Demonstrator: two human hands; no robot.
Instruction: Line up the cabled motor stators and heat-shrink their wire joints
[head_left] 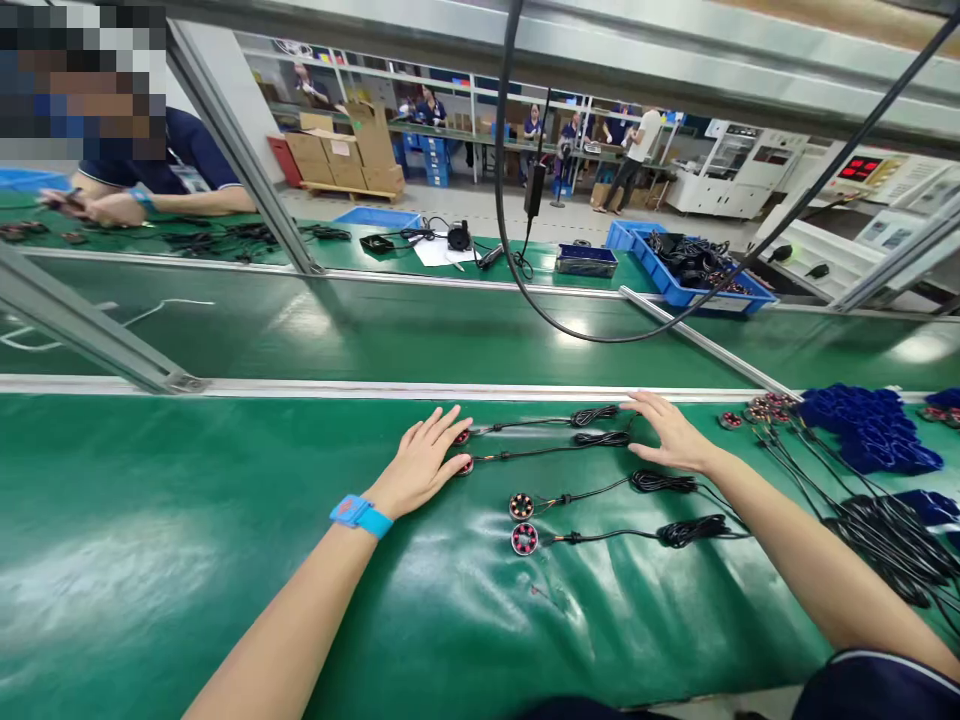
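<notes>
My left hand (424,462), with a blue wrist strap (361,514), lies with fingers spread over two small round motor coils, an upper coil (462,436) and a lower coil (466,465), partly covering both. Their black cables run right to two tied bundles, one being the cable bundle (601,439). At the bundles' right ends is my right hand (670,432), its fingers apart; whether it touches the cables I cannot tell. Closer to me lie two more coils with cables, a copper-coloured coil (521,506) and a red-and-black coil (524,539), each leading to a coiled black cable (694,531).
On the right are a pile of coils (770,408), blue cloth bags (870,428) and black cables (892,540). A hanging black cable (570,330) loops ahead. Beyond the rail (420,388), a blue crate (686,280) holds cables. A co-worker's hands (105,207) are at far left.
</notes>
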